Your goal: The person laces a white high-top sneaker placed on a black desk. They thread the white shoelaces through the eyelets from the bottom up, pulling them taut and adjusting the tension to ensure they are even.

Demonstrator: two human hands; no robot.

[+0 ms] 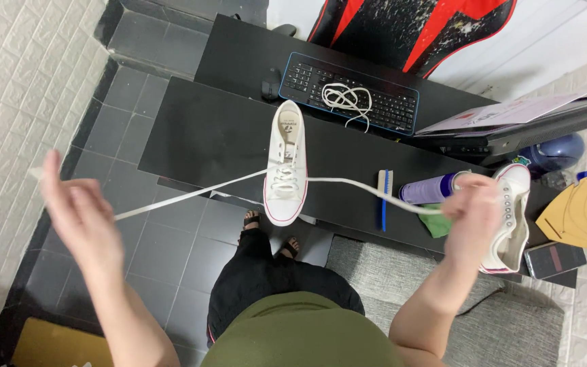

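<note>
Lace [348,183] ends held taut in both hands, left hand [79,214] and right hand [473,211]; I'd pull evenly so the shoe [287,163] stays at the desk's [205,136] near edge.

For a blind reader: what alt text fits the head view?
Seen from above, a left hand and right hand pull a white lace taut through a white sneaker on a black desk. A second sneaker, brush and keyboard lie nearby.

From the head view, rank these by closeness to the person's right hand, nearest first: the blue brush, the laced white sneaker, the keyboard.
From the right hand:
1. Blue brush, just left of the hand on the black table.
2. Laced white sneaker, mid-table, further left.
3. Keyboard, at the table's back edge.
</note>
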